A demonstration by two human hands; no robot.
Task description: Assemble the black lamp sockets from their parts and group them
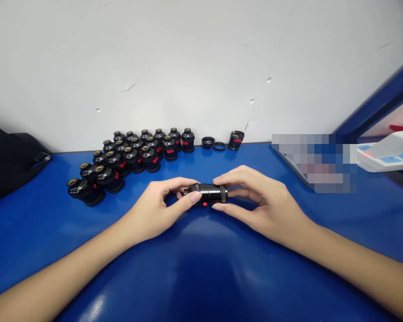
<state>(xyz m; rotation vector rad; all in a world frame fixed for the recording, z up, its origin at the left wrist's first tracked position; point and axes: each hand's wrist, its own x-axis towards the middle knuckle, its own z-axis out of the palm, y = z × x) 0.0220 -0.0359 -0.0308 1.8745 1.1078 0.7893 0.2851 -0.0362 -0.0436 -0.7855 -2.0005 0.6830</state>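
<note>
A black lamp socket lies on its side between my two hands, with a small red part on its near face. My left hand pinches its narrow domed end between thumb and fingers. At the other end, the thumb and fingertips of my right hand close around the ridged ring. Behind, by the wall, stand a black cup-shaped cap, a thin black ring and an open socket body with a red part and metal inside.
Several similar black sockets with brass-coloured tops stand in rows at the back left. A dark bag or cloth is at the left edge. A blurred-out flat item lies right, near a white-and-blue holder. A white wall bounds the blue table.
</note>
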